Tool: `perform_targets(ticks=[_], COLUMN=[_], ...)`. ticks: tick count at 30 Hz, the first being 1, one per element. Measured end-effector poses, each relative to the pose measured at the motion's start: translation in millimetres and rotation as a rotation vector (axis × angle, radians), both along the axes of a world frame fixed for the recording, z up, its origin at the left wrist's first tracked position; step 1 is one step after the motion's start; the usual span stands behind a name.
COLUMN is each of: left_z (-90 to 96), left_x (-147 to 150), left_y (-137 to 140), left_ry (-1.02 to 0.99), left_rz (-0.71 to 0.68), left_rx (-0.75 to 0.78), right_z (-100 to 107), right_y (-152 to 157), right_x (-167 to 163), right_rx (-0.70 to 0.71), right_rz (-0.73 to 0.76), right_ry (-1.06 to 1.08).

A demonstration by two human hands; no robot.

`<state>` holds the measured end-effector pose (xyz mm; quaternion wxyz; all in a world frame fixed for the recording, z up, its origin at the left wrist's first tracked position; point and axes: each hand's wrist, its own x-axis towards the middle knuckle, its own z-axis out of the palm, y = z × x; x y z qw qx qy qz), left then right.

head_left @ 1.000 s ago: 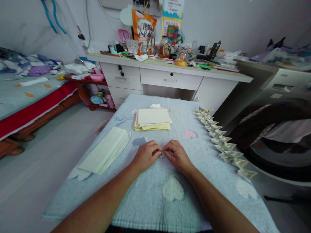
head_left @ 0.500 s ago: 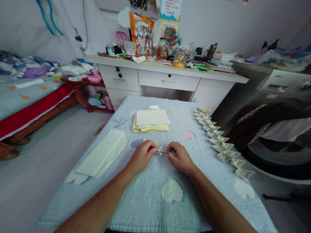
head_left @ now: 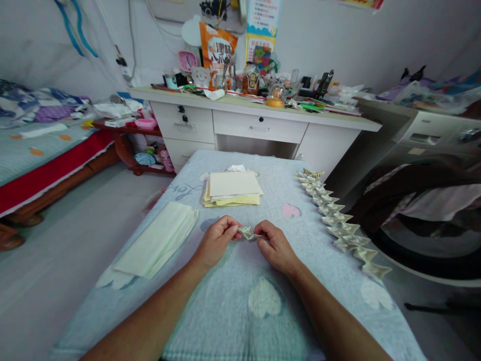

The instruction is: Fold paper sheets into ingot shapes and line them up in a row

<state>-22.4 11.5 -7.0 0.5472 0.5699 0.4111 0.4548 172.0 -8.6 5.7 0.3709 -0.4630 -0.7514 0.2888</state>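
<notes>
A small folded paper piece point(head_left: 248, 233), pale with sharp creases, is held just above the cloth-covered table point(head_left: 210, 321). My left hand point(head_left: 220, 238) pinches its left end between thumb and fingers. At the opposite end, my right hand point(head_left: 276, 245) grips it the same way. A row of similar folded paper pieces point(head_left: 336, 219) runs along the table's right side. Left of my hands lies a stack of long pale green paper sheets point(head_left: 158, 240). Beyond my hands sits a pile of cream and yellow paper point(head_left: 235, 185).
A white desk point(head_left: 259, 118) crowded with jars, a snack bag point(head_left: 218, 52) and a pink clock point(head_left: 187, 61) stands behind the table. On the right is a washing machine point(head_left: 424, 135) with its door open. A bed point(head_left: 56, 165) is at the left.
The folded paper piece now looks wider and more opened out between my fingers. Both hands stay at its ends. The camera view has shifted slightly.
</notes>
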Motion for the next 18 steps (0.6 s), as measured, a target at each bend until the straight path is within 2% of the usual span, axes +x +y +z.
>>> perform_targets(ticks=[5,10,18], left_z=[0.1,2.6,7.0], left_x=[2,1,5], left_y=[-1,-3,-4], left_ry=[-0.046,-0.013,-0.108], left_rz=[-0.006,-0.032,-0.050], left_rx=[-0.039,-0.019,-0.062], right_z=[-4,-11,-5], right_y=[-1,1,2], right_x=[-3,-5,-7], right_rx=[-0.022,-0.073,-0.146], right_rz=[-0.029,-0.017,-0.011], right_ry=[-0.021,0.061,0.204])
